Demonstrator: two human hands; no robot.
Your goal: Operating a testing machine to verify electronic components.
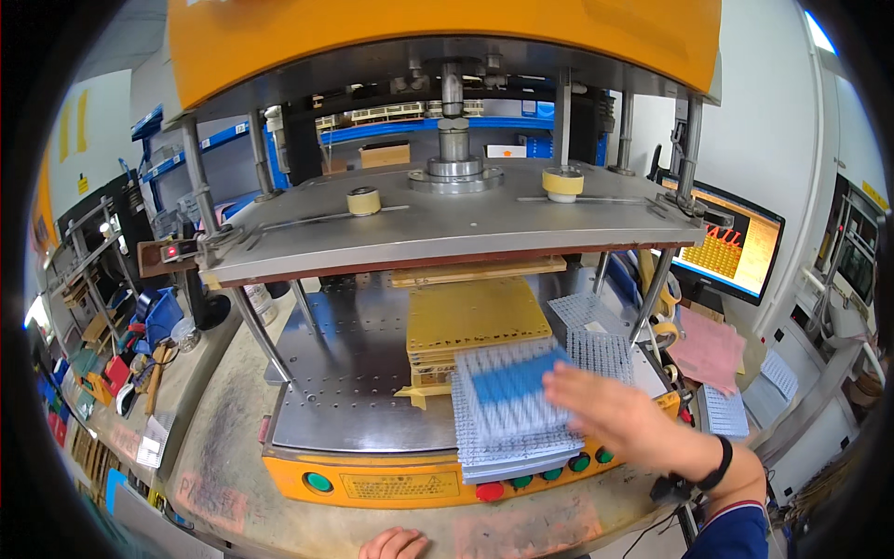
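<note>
My right hand (610,410), slightly blurred, reaches in from the right with its fingers stretched out. Its fingertips lie over the right side of a pale, translucent grid tray (480,419) with rows of small points. A flat blue area (517,374) shows in the tray; whether my fingers touch it is hard to tell. This tray tops a stack of similar trays at the press's front edge. Low in the picture, my left hand (393,543) rests by the bench edge with loosely bent fingers, nothing visible in it; most of it is cut off.
Behind the trays, a gold plate (480,312) sits on a block under the raised press plate (466,219). Steel posts flank it. More grid trays (601,359) lie to the right, near a pink cloth (708,349). A red button (489,490) and green ones line the front.
</note>
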